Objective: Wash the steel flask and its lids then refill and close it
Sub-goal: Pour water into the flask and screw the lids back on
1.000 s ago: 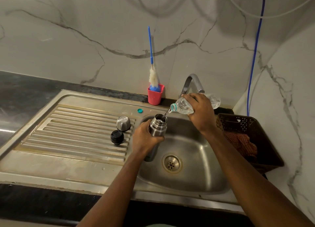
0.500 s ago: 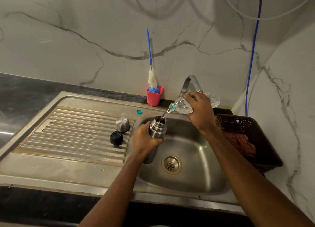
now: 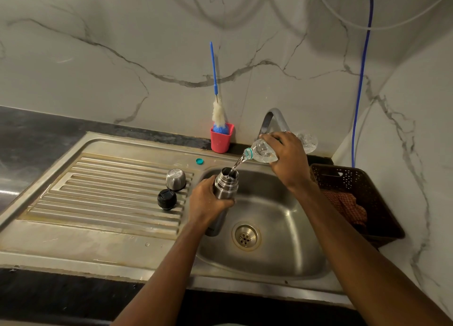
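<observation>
My left hand (image 3: pixel 207 203) grips the steel flask (image 3: pixel 226 186) upright over the left side of the sink basin (image 3: pixel 269 259), its mouth uncovered. My right hand (image 3: pixel 289 160) holds a clear plastic water bottle (image 3: pixel 262 151) tilted down to the left, and a thin stream of water runs from its neck into the flask. On the ribbed drainboard (image 3: pixel 110 191) stand the steel cup lid (image 3: pixel 175 179) and, just in front of it, the black stopper lid (image 3: pixel 167 199).
A small teal bottle cap (image 3: pixel 199 161) lies on the sink rim. A red cup (image 3: pixel 221 139) with a blue-handled bottle brush (image 3: pixel 215 88) stands at the wall. The tap (image 3: pixel 272 119) rises behind my right hand. A brown basket (image 3: pixel 355 198) with a cloth sits right of the basin.
Hands, flask and bottle keep their places while water keeps running into the flask. Only the view has shifted slightly.
</observation>
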